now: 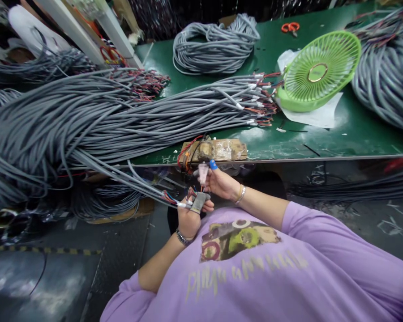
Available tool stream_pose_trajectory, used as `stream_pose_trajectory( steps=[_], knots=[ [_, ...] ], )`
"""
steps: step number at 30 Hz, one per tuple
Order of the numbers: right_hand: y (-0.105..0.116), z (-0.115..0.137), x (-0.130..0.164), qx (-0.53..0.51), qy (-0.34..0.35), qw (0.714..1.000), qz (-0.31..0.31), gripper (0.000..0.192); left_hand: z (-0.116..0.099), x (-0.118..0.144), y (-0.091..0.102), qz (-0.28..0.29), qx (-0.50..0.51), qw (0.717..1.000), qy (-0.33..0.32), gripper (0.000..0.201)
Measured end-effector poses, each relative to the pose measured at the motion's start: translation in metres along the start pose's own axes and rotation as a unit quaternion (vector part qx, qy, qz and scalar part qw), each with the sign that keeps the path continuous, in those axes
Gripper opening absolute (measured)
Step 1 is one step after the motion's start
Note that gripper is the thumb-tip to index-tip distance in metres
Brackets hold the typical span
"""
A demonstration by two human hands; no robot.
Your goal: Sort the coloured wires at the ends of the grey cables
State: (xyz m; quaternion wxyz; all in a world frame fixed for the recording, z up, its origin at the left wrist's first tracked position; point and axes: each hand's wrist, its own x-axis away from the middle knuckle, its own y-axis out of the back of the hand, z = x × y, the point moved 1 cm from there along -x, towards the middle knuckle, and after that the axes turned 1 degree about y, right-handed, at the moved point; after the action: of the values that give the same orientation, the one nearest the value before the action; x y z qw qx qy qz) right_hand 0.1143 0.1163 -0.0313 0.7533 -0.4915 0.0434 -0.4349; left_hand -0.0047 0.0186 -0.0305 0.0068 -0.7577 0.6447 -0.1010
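Note:
At the table's front edge, my left hand [189, 222] is closed round the ends of several grey cables [144, 185], its thumb in a grey cloth cover [199, 202]. Thin coloured wires [192, 193] fan out of the cable ends above that thumb. My right hand [223, 182] is just to the right and a little farther off, with a pale pink cover [203, 173] on one finger and a blue one [213, 165] on another. Its fingers are closed at the thin wires rising from the left hand; the exact grip is too small to make out.
A large bundle of grey cables [87, 112] covers the left of the green table [372, 141]. A taped wooden block [226, 150] sits at the front edge. Farther off are a cable coil [215, 49], a green fan [319, 74], orange scissors [289, 28] and another cable bundle [386, 85].

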Motion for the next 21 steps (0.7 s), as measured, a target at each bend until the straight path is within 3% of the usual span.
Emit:
stream_pose_trajectory(
  steps=[4,9,15,21],
  knots=[
    [-0.004,0.006,0.004,0.021,-0.013,1.0,0.017,0.047,-0.003,0.006,0.002,-0.01,0.009,1.0,-0.027,0.026],
    [-0.008,0.008,0.008,0.065,0.063,0.996,0.007,0.027,-0.004,0.001,-0.001,-0.051,0.002,0.996,-0.073,0.026],
    [-0.008,0.005,0.009,0.08,0.08,0.994,-0.007,0.047,-0.002,-0.007,-0.008,-0.082,-0.012,0.993,-0.08,0.027],
    [-0.007,0.001,0.009,0.185,0.195,0.959,-0.084,0.052,-0.003,-0.005,-0.01,-0.086,-0.02,0.993,-0.077,0.029]
  ],
)
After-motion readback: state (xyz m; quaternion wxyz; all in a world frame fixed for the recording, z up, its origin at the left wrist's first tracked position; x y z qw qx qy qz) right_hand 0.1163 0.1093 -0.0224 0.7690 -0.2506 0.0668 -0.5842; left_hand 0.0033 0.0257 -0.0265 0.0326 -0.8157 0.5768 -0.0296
